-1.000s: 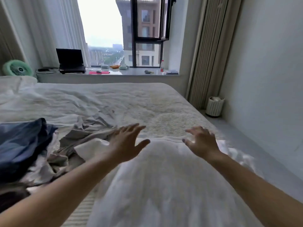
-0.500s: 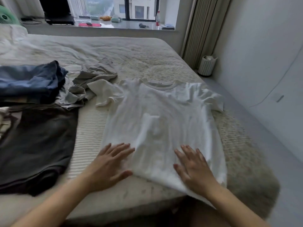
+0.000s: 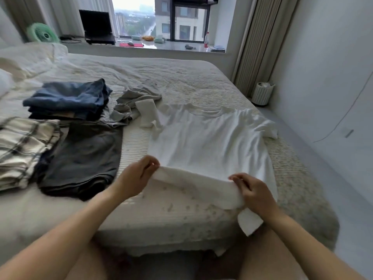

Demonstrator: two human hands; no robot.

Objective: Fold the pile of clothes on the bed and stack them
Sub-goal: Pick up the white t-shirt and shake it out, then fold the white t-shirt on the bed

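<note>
A white T-shirt [image 3: 210, 138] lies spread on the bed [image 3: 181, 81], collar toward the window. My left hand [image 3: 137, 176] pinches its bottom hem at the left corner. My right hand [image 3: 254, 190] grips the hem at the right, and the hem is lifted off the mattress between them. To the left lie a dark grey garment [image 3: 84, 158], a plaid garment [image 3: 22, 146], folded blue jeans [image 3: 68, 100] and a crumpled light grey garment [image 3: 131, 104].
The bed's near edge [image 3: 161, 235] is just below my hands. A small white ribbed bin [image 3: 262, 93] stands on the floor at the right by the curtain [image 3: 254, 41]. A laptop [image 3: 96, 27] and a green fan [image 3: 43, 35] sit on the window ledge.
My hands went from lying flat on the shirt's lower part to gripping its bottom hem and lifting it. The view has tilted up a little.
</note>
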